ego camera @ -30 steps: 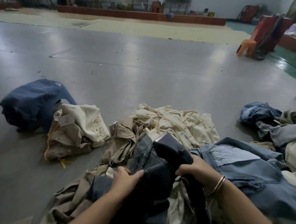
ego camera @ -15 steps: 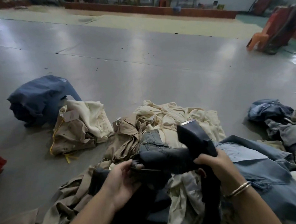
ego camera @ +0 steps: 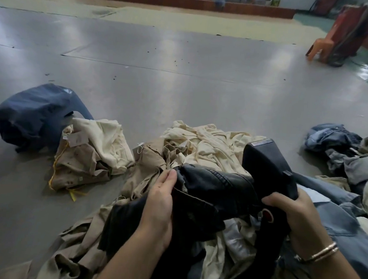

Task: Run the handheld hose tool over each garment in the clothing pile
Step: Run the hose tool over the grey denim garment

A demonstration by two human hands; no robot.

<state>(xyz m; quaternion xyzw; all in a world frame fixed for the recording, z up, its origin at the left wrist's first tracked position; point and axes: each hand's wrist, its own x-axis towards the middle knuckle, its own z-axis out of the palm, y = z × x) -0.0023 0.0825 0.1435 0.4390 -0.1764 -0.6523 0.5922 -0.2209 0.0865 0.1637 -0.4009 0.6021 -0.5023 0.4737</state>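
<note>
A dark handheld hose tool (ego camera: 269, 165) with a flat metal-faced head sits in my right hand (ego camera: 290, 213), which grips its handle; the head points up and away. My left hand (ego camera: 158, 204) pinches the edge of a dark denim garment (ego camera: 210, 196) stretched between both hands. Under them lies the clothing pile: cream garments (ego camera: 204, 142), tan garments (ego camera: 147, 171) and light blue denim (ego camera: 341, 213). The tool's hose drops down past my right wrist and is mostly hidden.
A folded dark blue garment (ego camera: 35, 114) and a tan-and-cream bundle with a tag (ego camera: 86, 153) lie apart at the left. More denim (ego camera: 336, 141) is heaped at the right. Bare grey floor (ego camera: 182, 79) stretches ahead; an orange chair (ego camera: 324, 46) stands far right.
My right hand has lifted the tool's head clear of the dark denim and moved it right. My left hand has shifted up along the garment's edge, pulling it taut.
</note>
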